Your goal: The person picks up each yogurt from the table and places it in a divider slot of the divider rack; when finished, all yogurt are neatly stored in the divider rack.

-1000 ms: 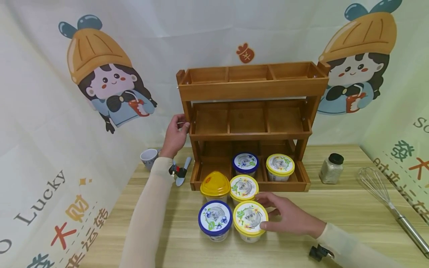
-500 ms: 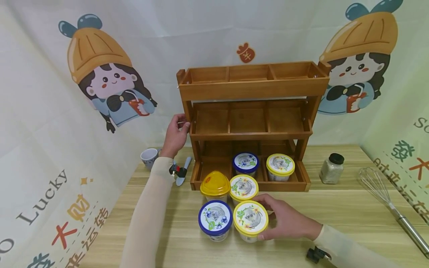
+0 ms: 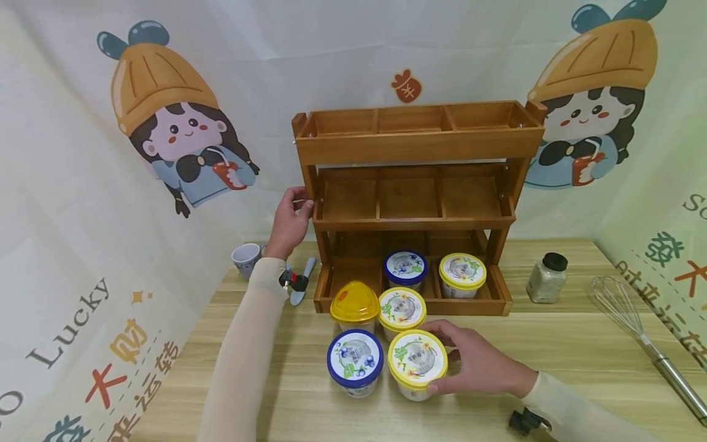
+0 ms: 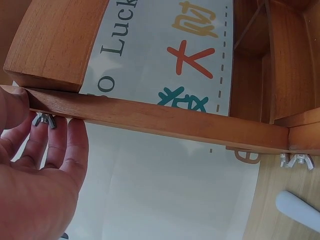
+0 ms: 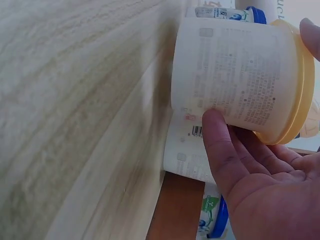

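Note:
My right hand (image 3: 477, 362) grips a yellow-lidded tub (image 3: 417, 357) from its right side, thumb at the near side of the rim. In the right wrist view, the fingers lie along the white printed wall of this tub (image 5: 235, 70). Behind it stands another yellow-lidded tub (image 3: 402, 309); to its left is a blue-lidded tub (image 3: 355, 359), and farther back a tub with a domed yellow lid (image 3: 355, 304). My left hand (image 3: 289, 224) holds the left post (image 4: 160, 122) of a three-tier wooden rack (image 3: 420, 147), fingertips against the wood beside a wing nut (image 4: 45, 120).
The rack's bottom tier holds a blue-lidded tub (image 3: 405, 267) and a yellow-lidded tub (image 3: 462, 272). At left are a mug (image 3: 246, 260) and a spreader (image 3: 298, 296). A black-capped jar (image 3: 547, 279) and a whisk (image 3: 641, 334) lie to the right.
My right hand has closed on the front yellow-lidded tub, which has shifted slightly right, away from the blue-lidded one. The left hand stays on the rack's post.

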A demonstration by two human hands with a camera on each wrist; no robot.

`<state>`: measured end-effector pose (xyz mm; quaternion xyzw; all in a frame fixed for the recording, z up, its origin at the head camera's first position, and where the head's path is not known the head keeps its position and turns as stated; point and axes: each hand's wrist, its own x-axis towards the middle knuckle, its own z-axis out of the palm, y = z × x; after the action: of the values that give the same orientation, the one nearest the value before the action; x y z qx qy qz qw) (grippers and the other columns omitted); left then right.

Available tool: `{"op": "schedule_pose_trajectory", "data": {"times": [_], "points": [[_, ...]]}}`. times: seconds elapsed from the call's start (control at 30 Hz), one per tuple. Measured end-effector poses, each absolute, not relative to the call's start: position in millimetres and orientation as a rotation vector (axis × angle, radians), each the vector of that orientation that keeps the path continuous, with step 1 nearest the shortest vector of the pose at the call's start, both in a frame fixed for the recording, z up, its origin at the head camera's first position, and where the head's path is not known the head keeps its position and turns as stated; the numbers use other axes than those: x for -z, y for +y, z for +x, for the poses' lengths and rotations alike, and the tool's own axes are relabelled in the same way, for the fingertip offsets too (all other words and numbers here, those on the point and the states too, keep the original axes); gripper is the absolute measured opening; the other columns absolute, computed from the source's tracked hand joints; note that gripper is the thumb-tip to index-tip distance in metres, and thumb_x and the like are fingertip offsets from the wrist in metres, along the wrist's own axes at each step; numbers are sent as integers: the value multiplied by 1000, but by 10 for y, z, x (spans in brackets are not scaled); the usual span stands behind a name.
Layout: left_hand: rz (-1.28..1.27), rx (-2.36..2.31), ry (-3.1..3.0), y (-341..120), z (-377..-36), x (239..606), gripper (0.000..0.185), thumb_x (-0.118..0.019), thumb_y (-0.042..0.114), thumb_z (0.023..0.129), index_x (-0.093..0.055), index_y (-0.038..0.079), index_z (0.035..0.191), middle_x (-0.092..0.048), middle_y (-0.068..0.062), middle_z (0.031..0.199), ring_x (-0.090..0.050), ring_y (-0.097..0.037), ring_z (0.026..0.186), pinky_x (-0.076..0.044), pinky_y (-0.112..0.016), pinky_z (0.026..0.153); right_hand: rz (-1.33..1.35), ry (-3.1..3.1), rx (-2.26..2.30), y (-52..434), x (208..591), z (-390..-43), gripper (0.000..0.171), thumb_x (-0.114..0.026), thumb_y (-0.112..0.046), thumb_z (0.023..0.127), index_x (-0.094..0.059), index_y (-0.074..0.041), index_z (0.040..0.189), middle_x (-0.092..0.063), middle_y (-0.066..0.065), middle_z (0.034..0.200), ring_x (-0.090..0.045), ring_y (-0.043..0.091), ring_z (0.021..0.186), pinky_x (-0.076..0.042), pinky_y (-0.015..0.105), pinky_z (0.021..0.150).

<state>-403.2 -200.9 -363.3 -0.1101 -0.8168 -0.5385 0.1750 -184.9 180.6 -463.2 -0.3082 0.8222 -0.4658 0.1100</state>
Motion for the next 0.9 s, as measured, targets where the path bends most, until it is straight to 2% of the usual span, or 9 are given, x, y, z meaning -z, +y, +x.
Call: {"op": "schedule_pose_trajectory", "data": {"times": [0.2, 0.4, 0.63, 0.9], "points": [[-315, 1537, -2307, -2003, -4038, 3621, 37, -55, 15, 111, -50, 4, 145, -56, -20, 141, -56, -37, 131, -51, -52, 110, -952, 2431, 1448, 1876, 4595, -1822, 83, -95, -28, 78, -50, -13, 146, -65, 5, 139, -66, 10, 121, -63, 32, 88], [-314, 1536, -2316, -2008, -4040, 3635, 38, -55, 16, 111, -49, 4, 146, -56, -19, 142, -56, -36, 132, -51, -52, 111, -977, 2400, 1512, 1909, 4594, -1825, 81, -93, -21, 77, -49, -11, 144, -66, 7, 135, -66, 9, 119, -64, 33, 85], [-315, 1537, -2312, -2010, -4045, 3634, 37, -55, 15, 111, -49, 4, 146, -56, -19, 141, -56, -36, 131, -52, -52, 110, -992, 2381, 1529, 1903, 4587, -1841, 90, -92, -21, 77, -46, -5, 153, -66, 10, 135, -69, 11, 115, -65, 34, 83], [-304, 1539, -2324, -2004, -4043, 3628, 38, -54, 15, 111, -49, 5, 147, -56, -19, 142, -56, -35, 132, -52, -52, 111, -1035, 2407, 1546, 1918, 4480, -1882, 85, -93, -20, 76, -50, -11, 148, -68, 6, 132, -69, 12, 115, -65, 34, 85]]}}
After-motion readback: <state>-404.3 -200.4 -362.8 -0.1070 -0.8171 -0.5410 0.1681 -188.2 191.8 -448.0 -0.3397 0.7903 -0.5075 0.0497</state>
